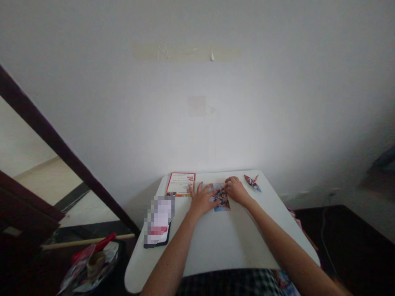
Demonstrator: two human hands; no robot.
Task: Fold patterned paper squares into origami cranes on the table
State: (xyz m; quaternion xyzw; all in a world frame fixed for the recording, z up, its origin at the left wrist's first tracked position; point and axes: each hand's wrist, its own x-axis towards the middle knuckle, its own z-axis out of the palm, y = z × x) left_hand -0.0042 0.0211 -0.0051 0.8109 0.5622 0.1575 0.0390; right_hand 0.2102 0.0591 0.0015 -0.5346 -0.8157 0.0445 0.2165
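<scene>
On the white table [222, 246], the left hand [202, 200] lies flat, fingers spread, pinning a small colourful printed paper square [221, 199]; the right hand [236, 190] pinches its far edge with curled fingers (thin, light, easily creased, best gripped at corners).

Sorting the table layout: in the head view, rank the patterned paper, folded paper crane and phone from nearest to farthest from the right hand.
1. Patterned paper: under the right hand.
2. Folded paper crane: just to its right.
3. Phone: far left edge, beyond the left hand.
</scene>
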